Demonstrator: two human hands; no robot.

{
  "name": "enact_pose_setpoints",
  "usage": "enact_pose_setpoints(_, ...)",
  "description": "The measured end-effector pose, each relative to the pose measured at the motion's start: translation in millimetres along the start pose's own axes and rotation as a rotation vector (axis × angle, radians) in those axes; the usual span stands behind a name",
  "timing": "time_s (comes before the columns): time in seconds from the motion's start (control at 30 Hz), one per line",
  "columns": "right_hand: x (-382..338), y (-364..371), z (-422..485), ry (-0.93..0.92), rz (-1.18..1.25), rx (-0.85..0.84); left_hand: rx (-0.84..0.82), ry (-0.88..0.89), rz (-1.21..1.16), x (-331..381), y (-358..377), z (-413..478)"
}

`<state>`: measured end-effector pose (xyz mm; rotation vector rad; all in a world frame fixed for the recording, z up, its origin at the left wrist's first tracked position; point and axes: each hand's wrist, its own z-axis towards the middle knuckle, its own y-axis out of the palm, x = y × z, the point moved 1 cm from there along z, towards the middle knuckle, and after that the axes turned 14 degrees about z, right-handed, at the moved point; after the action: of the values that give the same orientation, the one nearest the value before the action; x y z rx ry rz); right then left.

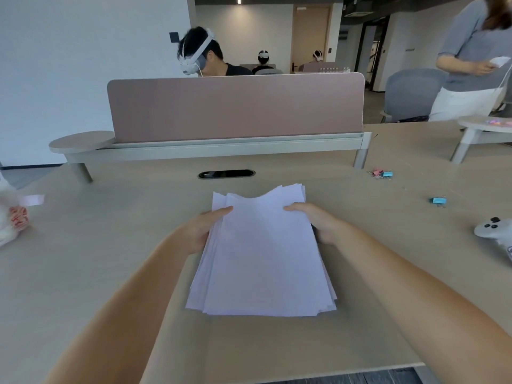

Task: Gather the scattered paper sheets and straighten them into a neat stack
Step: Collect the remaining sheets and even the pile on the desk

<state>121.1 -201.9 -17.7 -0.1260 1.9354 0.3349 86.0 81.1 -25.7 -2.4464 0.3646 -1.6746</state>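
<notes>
A pile of white paper sheets [263,256] sits in the middle of the light wooden desk [110,273]. Its edges are uneven, with sheets fanned out on the left side and at the far end. My left hand [202,230] grips the pile's left edge, thumb on top. On the right edge, my right hand [315,221] holds the pile the same way. The far end of the sheets bows upward between my hands.
Pink and blue binder clips [382,173] lie at the far right, another blue clip [438,201] nearer. A white controller [494,231] rests at the right edge. A plastic bag [12,220] is at the left. A pink divider [235,106] stands behind, people beyond it.
</notes>
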Motion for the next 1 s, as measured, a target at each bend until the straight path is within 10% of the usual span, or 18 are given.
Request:
enact_pose_setpoints(0.87,5.1,-3.5,5.2,0.130,0.049,-0.018,0.272,0.034,-0.179,-19.9,-2.2,1.3)
enact_pose_setpoints(1.0,5.3,4.8,1.1,-0.094,0.056,0.095,0.268,0.177,-0.385,2.5,4.2,-15.1)
